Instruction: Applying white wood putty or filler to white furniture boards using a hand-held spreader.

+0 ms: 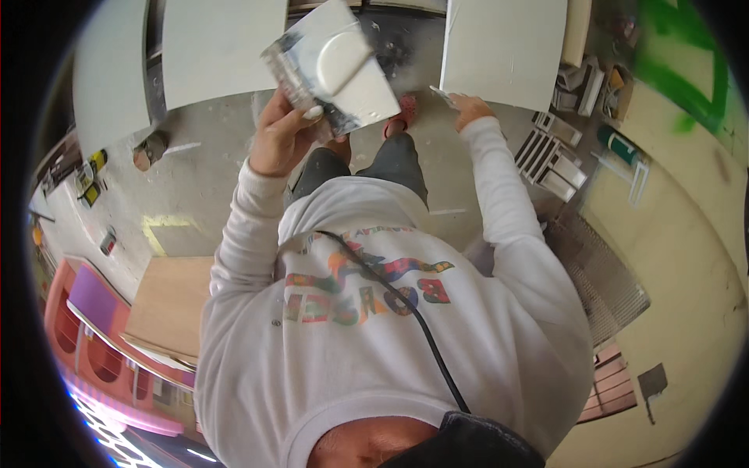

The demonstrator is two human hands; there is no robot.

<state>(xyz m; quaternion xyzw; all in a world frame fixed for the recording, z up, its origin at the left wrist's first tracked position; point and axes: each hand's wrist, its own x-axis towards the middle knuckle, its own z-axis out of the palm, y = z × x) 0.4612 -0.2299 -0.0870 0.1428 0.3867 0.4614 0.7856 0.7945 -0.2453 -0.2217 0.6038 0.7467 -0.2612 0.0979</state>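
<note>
My left hand (281, 132) grips the near edge of a flat, smeared filler board (380, 101), its fingers partly under it. A smooth white mound of filler (343, 62) sits on the board, which is tilted. Off to the right, my right hand (471, 110) is closed around a small putty knife (442, 95); most of the tool is hidden by the fingers. The blade points left, by the near corner of a large white panel (503, 54). From this view I cannot tell whether it touches the panel.
More white panels (222, 47) stand at the far left. A can (150, 148) and yellow-green power tools (92, 175) lie left on the floor. Stacked frame pieces (550, 160), a green roller (616, 144) and a mesh grate (597, 273) are at right. A wooden sheet (172, 296) lies near left.
</note>
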